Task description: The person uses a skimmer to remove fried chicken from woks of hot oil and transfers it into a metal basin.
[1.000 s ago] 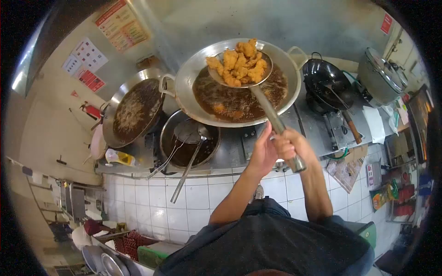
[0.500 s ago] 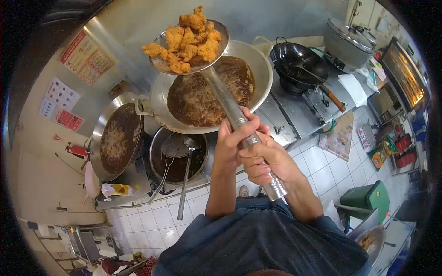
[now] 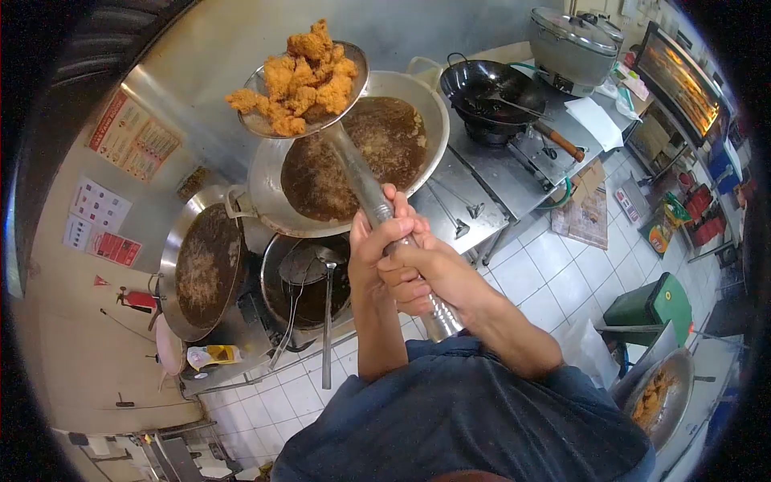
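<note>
Before the large wok (image 3: 436, 132), left hand (image 3: 370, 247) and right hand (image 3: 424, 275) clench their fingers round the strainer (image 3: 351, 161). Fried pieces (image 3: 301, 84) (golden, craggy) sit in it, over the wok's far-left rim.

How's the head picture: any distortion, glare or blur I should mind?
Head view: strong fisheye bend toward black corners; head view: screen at right glows, bright glare streaks the steel wall at upper left; head view: fried pieces look reasonably sharp, small print on posters unreadable.
</note>
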A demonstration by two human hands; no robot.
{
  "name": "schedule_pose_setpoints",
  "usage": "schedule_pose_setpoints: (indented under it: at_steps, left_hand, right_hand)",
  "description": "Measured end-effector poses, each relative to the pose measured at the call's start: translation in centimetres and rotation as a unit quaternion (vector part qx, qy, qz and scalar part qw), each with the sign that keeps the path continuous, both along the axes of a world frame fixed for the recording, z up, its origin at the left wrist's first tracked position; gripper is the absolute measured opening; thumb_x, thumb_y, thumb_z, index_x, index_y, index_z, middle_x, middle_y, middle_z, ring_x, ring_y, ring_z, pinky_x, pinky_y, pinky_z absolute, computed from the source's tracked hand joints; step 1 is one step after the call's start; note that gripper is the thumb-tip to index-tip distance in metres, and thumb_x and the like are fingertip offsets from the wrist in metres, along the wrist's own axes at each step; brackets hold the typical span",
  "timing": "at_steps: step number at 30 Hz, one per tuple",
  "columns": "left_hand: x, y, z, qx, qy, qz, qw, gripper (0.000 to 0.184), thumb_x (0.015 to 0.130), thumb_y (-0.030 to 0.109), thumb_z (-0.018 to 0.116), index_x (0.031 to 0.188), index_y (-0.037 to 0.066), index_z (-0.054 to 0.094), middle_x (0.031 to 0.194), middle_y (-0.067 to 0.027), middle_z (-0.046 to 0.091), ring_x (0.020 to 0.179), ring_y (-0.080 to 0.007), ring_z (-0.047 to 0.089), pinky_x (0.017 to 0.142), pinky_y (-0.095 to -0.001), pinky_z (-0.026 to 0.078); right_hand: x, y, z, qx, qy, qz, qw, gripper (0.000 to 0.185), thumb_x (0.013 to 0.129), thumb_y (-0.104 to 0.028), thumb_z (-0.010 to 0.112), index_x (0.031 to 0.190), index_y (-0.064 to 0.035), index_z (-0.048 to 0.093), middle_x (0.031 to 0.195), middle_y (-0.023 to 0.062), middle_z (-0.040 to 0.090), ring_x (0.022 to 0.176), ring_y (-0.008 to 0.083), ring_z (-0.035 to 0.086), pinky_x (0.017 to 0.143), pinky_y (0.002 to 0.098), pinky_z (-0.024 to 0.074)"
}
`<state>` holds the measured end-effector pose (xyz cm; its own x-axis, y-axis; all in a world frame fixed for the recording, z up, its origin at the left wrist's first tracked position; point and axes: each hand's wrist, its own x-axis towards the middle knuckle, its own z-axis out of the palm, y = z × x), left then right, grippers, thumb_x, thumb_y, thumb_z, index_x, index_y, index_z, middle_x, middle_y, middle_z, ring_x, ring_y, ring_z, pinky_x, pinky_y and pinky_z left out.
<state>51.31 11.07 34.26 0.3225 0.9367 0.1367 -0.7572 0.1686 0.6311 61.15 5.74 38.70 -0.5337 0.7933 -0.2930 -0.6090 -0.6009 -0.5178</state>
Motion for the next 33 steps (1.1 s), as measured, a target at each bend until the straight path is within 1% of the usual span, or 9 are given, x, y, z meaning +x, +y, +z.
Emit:
schedule_pose_setpoints:
  at_steps: [5,7,9,12,16,22,25,28,33]
  left_hand:
    - [-0.1,-0.9,-1.8,-0.030,-0.017,-0.048,0.998,0.037,0.071,-0.004,0.056,0.104,0.003,0.042,0.083,-0.0022,0.046,0.069,-0.0113,0.050,0.073,-0.0301,0.044]
    - [-0.3,-1.6,-1.4,-0.090,-0.091,-0.058,0.990,0.035,0.072,-0.007,0.053,0.103,0.003,0.041,0.083,-0.0022,0.045,0.071,-0.0112,0.047,0.071,-0.0291,0.042]
    - [-0.2,-2.0,0.2,-0.088,-0.070,-0.030,0.993,0.037,0.070,-0.006,0.055,0.103,0.002,0.040,0.082,-0.0027,0.045,0.069,-0.0111,0.047,0.070,-0.0288,0.041]
    - [-0.8,-0.1,0.8,0.026,-0.014,-0.056,0.998,0.039,0.069,-0.004,0.056,0.103,0.002,0.040,0.080,-0.0028,0.044,0.067,-0.0112,0.047,0.069,-0.0285,0.041]
    - [-0.3,0.0,2.1,0.050,-0.017,-0.046,0.998,0.042,0.068,-0.003,0.057,0.105,0.001,0.038,0.079,-0.0022,0.044,0.067,-0.0118,0.049,0.069,-0.0283,0.040]
    - [-0.5,-1.5,-1.4,-0.049,-0.038,-0.069,0.996,0.040,0.070,-0.003,0.053,0.106,0.002,0.039,0.081,-0.0019,0.044,0.068,-0.0114,0.046,0.071,-0.0284,0.038]
    - [-0.4,-1.3,-1.2,-0.068,-0.062,-0.062,0.994,0.038,0.070,-0.004,0.051,0.106,0.002,0.039,0.081,-0.0017,0.043,0.068,-0.0109,0.043,0.072,-0.0281,0.037]
    - [-0.5,0.3,-0.1,0.006,-0.051,-0.053,0.997,0.038,0.070,-0.002,0.051,0.105,0.001,0.038,0.081,-0.0016,0.043,0.068,-0.0110,0.043,0.071,-0.0278,0.037]
    - [-0.2,1.2,0.6,0.055,-0.041,-0.059,0.996,0.039,0.069,-0.002,0.050,0.106,0.001,0.037,0.081,-0.0020,0.042,0.068,-0.0116,0.044,0.070,-0.0277,0.037]
  right_hand:
    - [0.1,-1.2,-0.9,0.000,0.031,-0.005,1.000,0.012,0.087,-0.009,0.047,0.080,-0.0142,0.038,0.060,-0.0057,0.036,0.044,0.0021,0.035,0.037,0.0179,0.0299]
    - [-0.4,-1.7,-0.3,-0.012,0.071,-0.018,0.997,0.013,0.088,-0.010,0.046,0.079,-0.0144,0.038,0.062,-0.0056,0.037,0.045,0.0020,0.035,0.038,0.0181,0.0306]
    - [-0.9,-2.0,0.4,-0.025,0.119,-0.019,0.992,0.014,0.088,-0.010,0.046,0.078,-0.0146,0.037,0.062,-0.0057,0.036,0.045,0.0019,0.035,0.038,0.0182,0.0310]
    - [-0.7,-1.2,-0.3,0.023,0.102,0.003,0.994,0.013,0.088,-0.009,0.046,0.079,-0.0154,0.038,0.063,-0.0056,0.037,0.046,0.0021,0.036,0.039,0.0185,0.0320]
    - [-0.6,-1.5,1.5,0.030,0.084,-0.018,0.996,0.018,0.088,-0.009,0.046,0.072,-0.0113,0.038,0.058,-0.0055,0.034,0.043,0.0020,0.036,0.036,0.0176,0.0299]
    - [-1.2,-2.3,-1.1,0.003,0.058,-0.058,0.997,0.013,0.088,-0.008,0.045,0.079,-0.0146,0.038,0.061,-0.0057,0.036,0.045,0.0014,0.036,0.037,0.0180,0.0312]
    - [-1.2,-1.9,-0.1,-0.037,0.192,-0.023,0.980,0.013,0.088,-0.008,0.045,0.081,-0.0163,0.038,0.062,-0.0054,0.035,0.045,0.0015,0.035,0.037,0.0184,0.0315]
    - [-1.5,-1.2,0.4,0.053,0.079,-0.060,0.994,0.010,0.089,-0.012,0.044,0.082,-0.0174,0.040,0.062,-0.0065,0.037,0.047,0.0015,0.035,0.037,0.0169,0.0318]
    - [-1.0,-0.9,0.8,0.034,0.081,-0.031,0.996,0.013,0.088,-0.011,0.042,0.078,-0.0175,0.040,0.061,-0.0080,0.037,0.046,0.0011,0.035,0.037,0.0161,0.0321]
